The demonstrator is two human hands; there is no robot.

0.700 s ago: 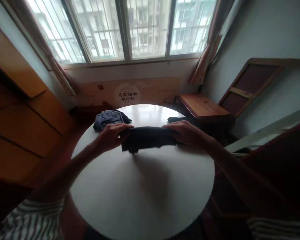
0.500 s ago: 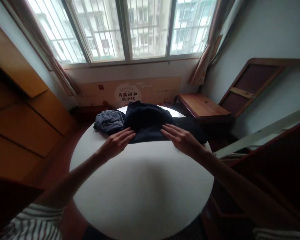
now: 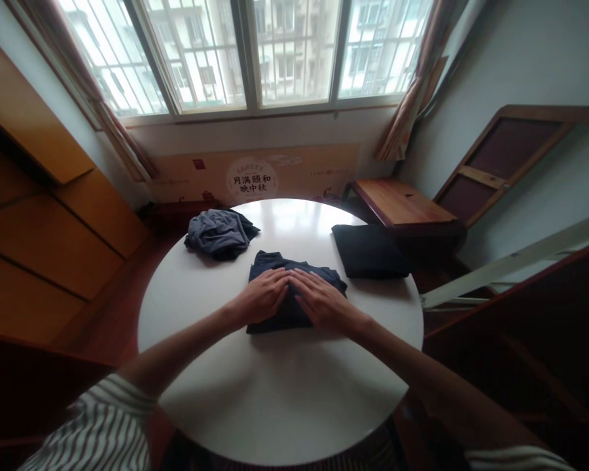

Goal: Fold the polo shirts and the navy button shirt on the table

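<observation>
A dark navy garment (image 3: 287, 317), folded into a compact bundle, lies on the white round table (image 3: 275, 386). My left hand (image 3: 265, 294) rests flat on its top, fingers stretched out. From the other side my right hand (image 3: 319, 297) lies on it too, fingers extended, and the fingertips of both hands meet near the garment's middle. The garment's far edge is uneven, and part of its top is hidden under my hands. Neither hand grips the cloth.
A crumpled grey-blue garment (image 3: 218, 234) with a darker cloth beside it sits at the table's far left. A folded black garment (image 3: 368, 252) lies at the right edge. Beyond stand a low wooden table (image 3: 402, 201) and a long printed box (image 3: 299, 173) under the window.
The navy garment, held up at the far side before, now lies folded nearer to me. My hands have come together on top of it, and the black garment shows fully.
</observation>
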